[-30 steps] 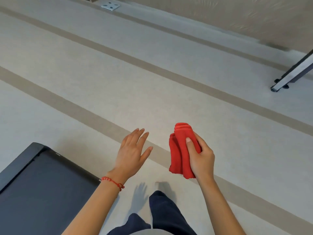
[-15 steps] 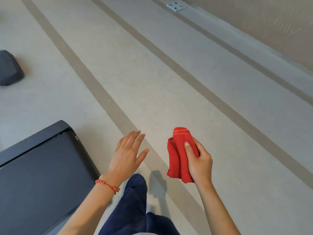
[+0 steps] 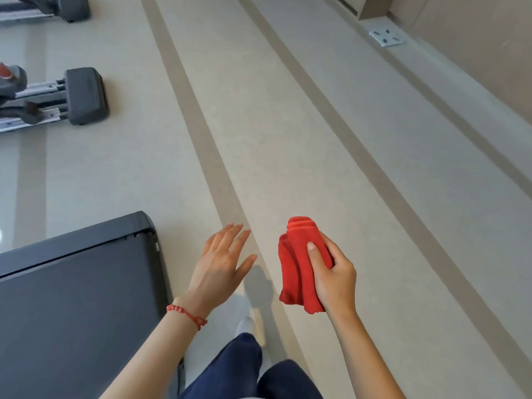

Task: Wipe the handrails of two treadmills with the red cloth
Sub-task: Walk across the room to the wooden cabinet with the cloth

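Beige floor [image 3: 259,125] with darker stripes fills most of the view, and the view has turned to the left compared with one second ago: the grey bases of other gym machines [image 3: 85,95] now show at the upper left, and the white floor plate [image 3: 385,38] by the wall has moved to the upper right. The dark treadmill deck [image 3: 77,298] at the lower left looks larger and nearer.

The red cloth [image 3: 299,263] is bunched in the right hand [image 3: 331,277], whose fingers are curled around it with the thumb pressed on top, as before. The left hand [image 3: 221,263] holds nothing, its fingers straight and slightly apart.

No handrail is visible, so I judge the person is walking beside the treadmill toward a rail, and no wiping is under way.
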`<state>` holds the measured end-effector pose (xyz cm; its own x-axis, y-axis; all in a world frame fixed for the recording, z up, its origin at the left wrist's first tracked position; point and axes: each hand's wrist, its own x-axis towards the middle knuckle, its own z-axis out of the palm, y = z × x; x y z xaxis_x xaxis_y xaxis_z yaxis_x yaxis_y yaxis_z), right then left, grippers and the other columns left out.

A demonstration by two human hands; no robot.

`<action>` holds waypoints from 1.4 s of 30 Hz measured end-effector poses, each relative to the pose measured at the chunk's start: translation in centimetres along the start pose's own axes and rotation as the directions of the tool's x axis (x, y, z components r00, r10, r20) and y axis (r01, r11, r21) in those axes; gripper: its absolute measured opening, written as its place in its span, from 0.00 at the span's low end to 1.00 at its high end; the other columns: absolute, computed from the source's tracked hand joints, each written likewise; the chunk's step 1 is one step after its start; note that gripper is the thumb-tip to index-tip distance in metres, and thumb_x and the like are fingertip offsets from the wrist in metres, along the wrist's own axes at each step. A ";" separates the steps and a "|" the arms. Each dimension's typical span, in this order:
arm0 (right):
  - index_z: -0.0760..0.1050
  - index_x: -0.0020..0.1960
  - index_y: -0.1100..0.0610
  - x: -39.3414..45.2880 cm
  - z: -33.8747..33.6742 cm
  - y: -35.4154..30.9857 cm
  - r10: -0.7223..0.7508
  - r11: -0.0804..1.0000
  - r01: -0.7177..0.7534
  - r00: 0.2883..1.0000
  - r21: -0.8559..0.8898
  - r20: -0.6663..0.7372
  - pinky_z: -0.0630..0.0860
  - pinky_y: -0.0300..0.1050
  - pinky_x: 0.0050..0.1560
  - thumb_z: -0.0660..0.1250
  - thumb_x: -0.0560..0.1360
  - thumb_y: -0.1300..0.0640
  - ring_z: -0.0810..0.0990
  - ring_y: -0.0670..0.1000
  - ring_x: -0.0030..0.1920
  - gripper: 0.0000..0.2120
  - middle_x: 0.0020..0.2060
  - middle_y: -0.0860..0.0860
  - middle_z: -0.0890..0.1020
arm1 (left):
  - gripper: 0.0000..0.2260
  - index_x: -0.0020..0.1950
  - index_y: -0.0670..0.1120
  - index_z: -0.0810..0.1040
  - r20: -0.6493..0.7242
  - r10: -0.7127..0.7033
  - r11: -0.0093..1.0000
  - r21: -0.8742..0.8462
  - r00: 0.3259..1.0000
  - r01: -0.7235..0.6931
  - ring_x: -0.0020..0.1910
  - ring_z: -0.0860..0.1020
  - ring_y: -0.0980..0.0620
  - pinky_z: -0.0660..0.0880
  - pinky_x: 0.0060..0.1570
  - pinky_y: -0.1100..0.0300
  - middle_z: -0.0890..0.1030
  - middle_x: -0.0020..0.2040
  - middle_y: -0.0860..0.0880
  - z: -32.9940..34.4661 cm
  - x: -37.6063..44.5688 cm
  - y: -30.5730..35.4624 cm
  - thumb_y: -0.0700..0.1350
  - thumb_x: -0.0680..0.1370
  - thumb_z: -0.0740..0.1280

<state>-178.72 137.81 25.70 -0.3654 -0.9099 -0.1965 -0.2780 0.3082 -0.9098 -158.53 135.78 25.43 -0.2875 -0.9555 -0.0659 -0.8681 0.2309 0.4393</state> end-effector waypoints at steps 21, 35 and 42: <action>0.75 0.62 0.47 32.6 7.7 -10.4 -0.123 0.987 0.147 0.943 -0.058 0.309 0.75 0.47 0.59 0.64 0.74 0.46 0.78 0.44 0.55 0.17 0.55 0.44 0.80 | 0.37 0.67 0.41 0.70 -0.134 -0.363 0.932 -0.043 0.922 0.361 0.67 0.68 0.39 0.65 0.65 0.44 0.73 0.67 0.41 -4.5 26.0 -4.5 0.66 0.76 0.39; 0.76 0.60 0.47 47.7 22.0 -17.9 -0.166 0.983 0.185 0.907 -0.014 0.386 0.73 0.40 0.59 0.65 0.75 0.49 0.77 0.37 0.54 0.14 0.54 0.40 0.80 | 0.34 0.66 0.40 0.72 -0.205 -0.407 0.913 -0.061 0.890 0.404 0.67 0.69 0.40 0.67 0.63 0.44 0.74 0.65 0.40 -10.7 41.8 -16.9 0.63 0.78 0.42; 0.76 0.60 0.47 54.6 30.9 -23.8 -0.177 0.981 0.192 0.910 -0.002 0.375 0.73 0.42 0.59 0.65 0.75 0.48 0.77 0.38 0.55 0.15 0.54 0.40 0.80 | 0.33 0.65 0.40 0.72 -0.197 -0.392 0.919 -0.047 0.898 0.391 0.65 0.70 0.39 0.69 0.62 0.43 0.75 0.64 0.40 -15.9 49.9 -24.4 0.62 0.78 0.42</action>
<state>-164.61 72.21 25.32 0.0495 -0.9867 -0.1547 -0.3450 0.1285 -0.9298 -145.25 79.52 25.66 0.1622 -0.9852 -0.0548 -0.8914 -0.1702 0.4201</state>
